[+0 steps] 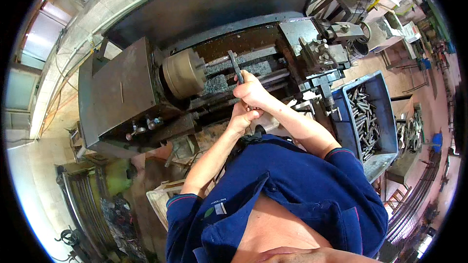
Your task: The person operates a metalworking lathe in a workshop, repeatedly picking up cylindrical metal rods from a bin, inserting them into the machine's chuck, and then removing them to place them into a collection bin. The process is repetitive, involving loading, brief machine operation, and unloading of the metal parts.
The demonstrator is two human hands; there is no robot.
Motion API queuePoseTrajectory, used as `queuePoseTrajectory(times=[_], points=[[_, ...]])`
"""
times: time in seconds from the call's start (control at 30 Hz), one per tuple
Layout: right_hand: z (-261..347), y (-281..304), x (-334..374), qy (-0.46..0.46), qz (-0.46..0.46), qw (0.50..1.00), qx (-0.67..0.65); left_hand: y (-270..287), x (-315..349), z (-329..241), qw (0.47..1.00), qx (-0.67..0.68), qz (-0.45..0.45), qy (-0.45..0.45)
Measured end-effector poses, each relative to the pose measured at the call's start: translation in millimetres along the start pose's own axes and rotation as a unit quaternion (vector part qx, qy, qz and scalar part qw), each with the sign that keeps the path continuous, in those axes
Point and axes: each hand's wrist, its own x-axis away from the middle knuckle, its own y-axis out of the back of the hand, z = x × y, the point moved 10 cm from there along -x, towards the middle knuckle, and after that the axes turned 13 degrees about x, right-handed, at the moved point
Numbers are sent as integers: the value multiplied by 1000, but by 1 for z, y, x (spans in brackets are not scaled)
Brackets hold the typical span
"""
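A dark, narrow metal bar (235, 66) sticks up and away from my right hand (249, 91), whose fingers are closed around its lower part. Just below, nearer my body, my left hand (243, 118) is closed with its thumb bent across; what it grips, if anything, is hidden. Both hands are close together in front of the lathe bed (265, 79). Left of the bar's far end is the lathe's round chuck (183, 75), and I cannot tell whether any workpiece sits in it.
The headstock (117, 95) with its levers stands left. A tool post and carriage (321, 58) are to the right of my hands. A blue bin (387, 117) full of metal rods stands at the right. Behind the bed rises a dark splash guard (209, 7).
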Motion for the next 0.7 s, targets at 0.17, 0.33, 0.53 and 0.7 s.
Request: queuePoseTrajectory(times=[0.17, 0.33, 0.53, 0.7], points=[[-25, 20, -4, -2, -36, 999, -34, -6, -7, 23, 999, 18, 33, 3], [8, 7, 3, -4, 4, 999, 37, 11, -1, 13, 999, -38, -22, -7], [10, -3, -2, 34, 39, 997, -56, 8, -1, 7, 998, -60, -13, 34], [-7, 15, 3, -3, -4, 993, -116, 1, 0, 11, 999, -38, -35, 13]])
